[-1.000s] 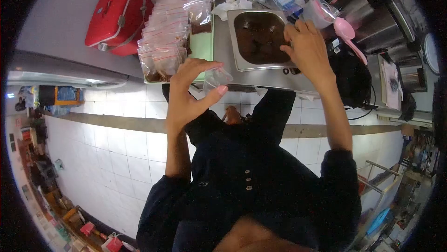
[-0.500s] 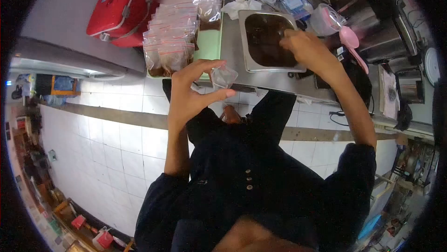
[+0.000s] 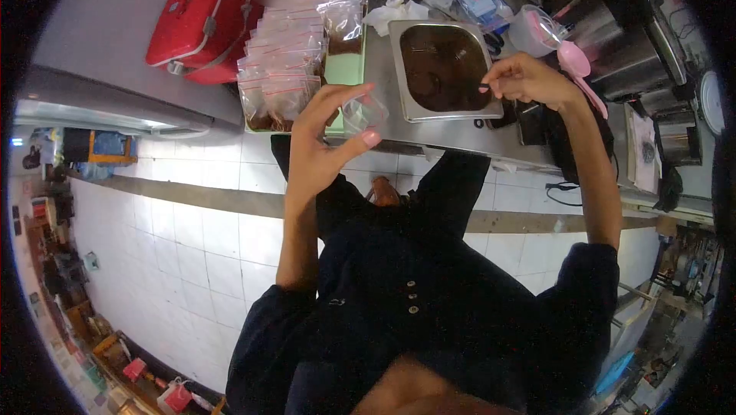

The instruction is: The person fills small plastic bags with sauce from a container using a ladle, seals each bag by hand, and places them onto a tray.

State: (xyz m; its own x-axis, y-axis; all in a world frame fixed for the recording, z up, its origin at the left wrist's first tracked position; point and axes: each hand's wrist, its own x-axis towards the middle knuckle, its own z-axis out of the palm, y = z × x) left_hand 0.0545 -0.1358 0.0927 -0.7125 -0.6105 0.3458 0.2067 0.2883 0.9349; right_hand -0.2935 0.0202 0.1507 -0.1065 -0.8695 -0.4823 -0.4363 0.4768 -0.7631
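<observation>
My left hand (image 3: 318, 131) holds a small clear plastic bag (image 3: 363, 114) between thumb and forefinger, just in front of the counter edge. Its mouth looks spread apart. Over the right rim of a square metal pan (image 3: 400, 101), my right hand (image 3: 529, 84) has its fingertips pinched together. A small dark bit shows at those fingertips, too small to name. Dark brown contents (image 3: 445, 70) cover the bottom of the pan. Left of the pan, several filled zip bags (image 3: 287, 55) stand in overlapping rows on a light green tray (image 3: 345, 70).
A red cooler box (image 3: 192, 20) is at the far left. Crumpled white tissue (image 3: 395, 14) lies behind the pan. To the right are a clear plastic tub (image 3: 530, 32), a pink ladle (image 3: 575, 62) and a dark phone-like slab (image 3: 530, 125). The steel counter (image 3: 452, 131) ends near my legs.
My right hand has risen out of the pan and moved right to its rim, fingertips pinched. The bag in my left hand looks more widely opened.
</observation>
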